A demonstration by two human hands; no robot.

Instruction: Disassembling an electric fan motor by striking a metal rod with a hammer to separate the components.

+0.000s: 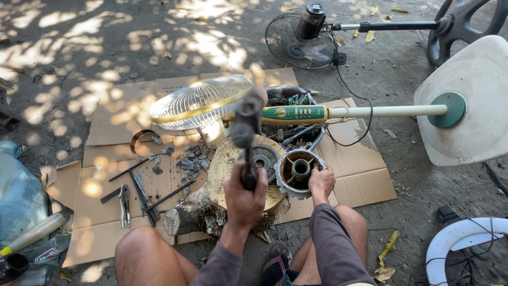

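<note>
The person sits on the ground with a hammer [246, 139] raised in the left hand [244, 195], whose grip is wrapped tight round the handle, head blurred above the work. The right hand [320, 182] closes its grip on the near-right rim of a round metal motor housing [297, 170], which rests on the right part of a wood stump [227, 182] lying on flattened cardboard [349, 175]; a dark disc-shaped part [264, 157] sits just left of the housing on the same stump.

To strike well, I judge the housing should be kept flat on the wood and the holding fingers drawn back along the rim, away from the centre tube — they lie close to where the head would land. A short, square blow looks safer than a long swing, since the stump is a log on its side and could roll.

Around it: a cream fan cage with a gold band [200, 103] lies just beyond the stump, and the green control panel and pale pole of a stand fan [338, 112] cross behind the housing, with loose wires near the hammer's path. Left on the cardboard lie pliers [125, 204], long dark tools [153, 198] and small metal scraps [185, 159] — well apart from the blow. A second fan [301, 37] lies far off, and a white fan base [471, 100] stands at right
</note>
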